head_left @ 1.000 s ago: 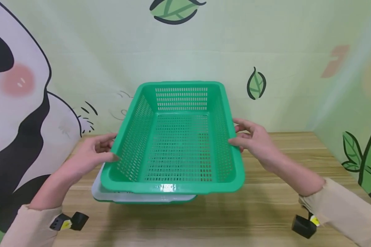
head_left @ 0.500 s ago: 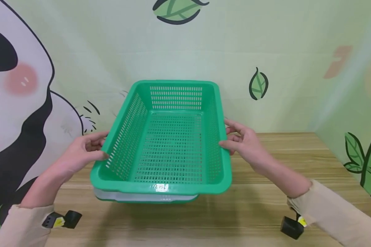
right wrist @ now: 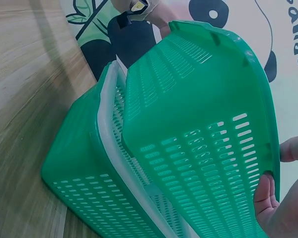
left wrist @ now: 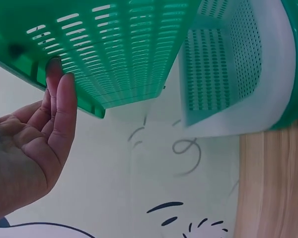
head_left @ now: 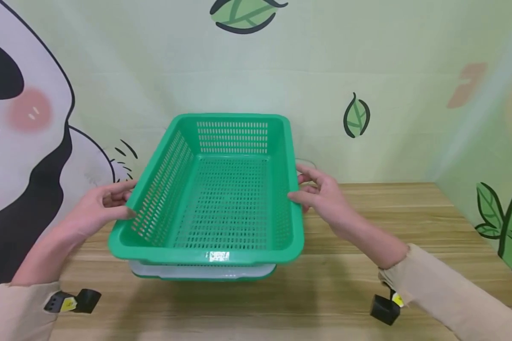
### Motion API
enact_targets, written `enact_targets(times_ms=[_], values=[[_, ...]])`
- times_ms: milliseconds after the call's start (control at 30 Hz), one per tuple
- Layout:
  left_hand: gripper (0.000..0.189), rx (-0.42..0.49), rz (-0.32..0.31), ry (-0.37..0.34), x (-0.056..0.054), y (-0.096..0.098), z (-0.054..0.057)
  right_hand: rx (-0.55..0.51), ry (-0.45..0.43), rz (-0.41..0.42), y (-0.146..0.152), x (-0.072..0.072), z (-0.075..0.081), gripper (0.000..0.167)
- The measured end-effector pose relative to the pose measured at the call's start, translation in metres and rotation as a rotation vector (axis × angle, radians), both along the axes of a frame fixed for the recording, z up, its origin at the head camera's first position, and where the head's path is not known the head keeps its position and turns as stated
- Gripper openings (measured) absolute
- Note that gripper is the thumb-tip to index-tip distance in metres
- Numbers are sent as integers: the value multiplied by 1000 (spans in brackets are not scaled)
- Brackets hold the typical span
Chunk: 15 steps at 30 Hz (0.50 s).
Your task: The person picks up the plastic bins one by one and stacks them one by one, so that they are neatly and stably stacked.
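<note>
Between both hands a green perforated plastic basket (head_left: 222, 203) is held up by its long side rims. My left hand (head_left: 98, 208) grips the left rim, thumb on top and fingers beneath. On the opposite rim, my right hand (head_left: 320, 196) pinches with its thumb inside and fingers outside. Below the held basket stands a stack on the table: a white basket (head_left: 205, 272) nested in another green basket (right wrist: 84, 153). In the right wrist view the held basket's base sits over the white basket's opening; whether they touch I cannot tell.
The wooden table (head_left: 367, 274) extends around the stack, widest on the right. Behind it hangs a cloth backdrop (head_left: 324, 71) with a panda and leaves printed on it. Small black cameras (head_left: 385, 309) are strapped at both wrists.
Both hands have carried the green basket leftward, so it now lies over the stack of baskets. Less of the white basket's left end shows. The stack stays where it was.
</note>
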<state>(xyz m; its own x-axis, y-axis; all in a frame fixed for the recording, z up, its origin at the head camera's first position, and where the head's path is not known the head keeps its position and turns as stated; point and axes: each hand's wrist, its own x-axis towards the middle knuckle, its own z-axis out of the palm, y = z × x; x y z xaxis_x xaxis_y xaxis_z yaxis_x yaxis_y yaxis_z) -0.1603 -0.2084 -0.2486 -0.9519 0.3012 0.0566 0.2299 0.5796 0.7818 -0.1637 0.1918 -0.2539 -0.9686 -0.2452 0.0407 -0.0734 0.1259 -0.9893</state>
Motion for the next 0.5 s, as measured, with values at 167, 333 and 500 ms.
enact_targets(times_ms=[167, 333, 500], values=[[63, 14, -5, 4, -2, -6, -3, -4, -27, 4, -5, -2, -2, 65], [61, 8, 0, -11, -4, -10, -5, -9, -39, -4, -10, -5, -4, 65], [60, -5, 8, -27, -8, -13, -9, -13, -43, -19, -14, -8, -7, 63]])
